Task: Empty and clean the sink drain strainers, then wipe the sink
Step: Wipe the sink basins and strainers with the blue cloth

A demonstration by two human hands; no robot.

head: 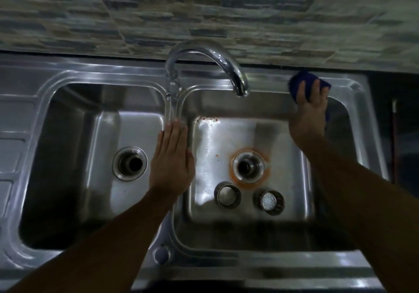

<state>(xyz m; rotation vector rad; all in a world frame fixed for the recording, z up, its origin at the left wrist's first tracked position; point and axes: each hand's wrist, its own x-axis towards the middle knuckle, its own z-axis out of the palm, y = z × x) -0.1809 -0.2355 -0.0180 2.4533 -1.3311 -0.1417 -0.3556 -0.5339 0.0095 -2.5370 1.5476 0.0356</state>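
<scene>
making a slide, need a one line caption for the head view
Right hand wipes the sink's back rim with a blue cloth; left hand rests on the divider; two strainers sit removed.

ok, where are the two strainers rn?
Head view: both strainers sit side by side on the right basin floor, just in front of its open drain.

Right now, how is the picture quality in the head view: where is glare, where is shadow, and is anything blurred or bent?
Head view: dim overall. Glare sits on the right basin floor and the faucet. Deep shadow fills the left basin near side. The tiled wall is smeared by blur. The sink's back rim bows from wide-angle distortion. The right hand and blue cloth are soft.
</scene>
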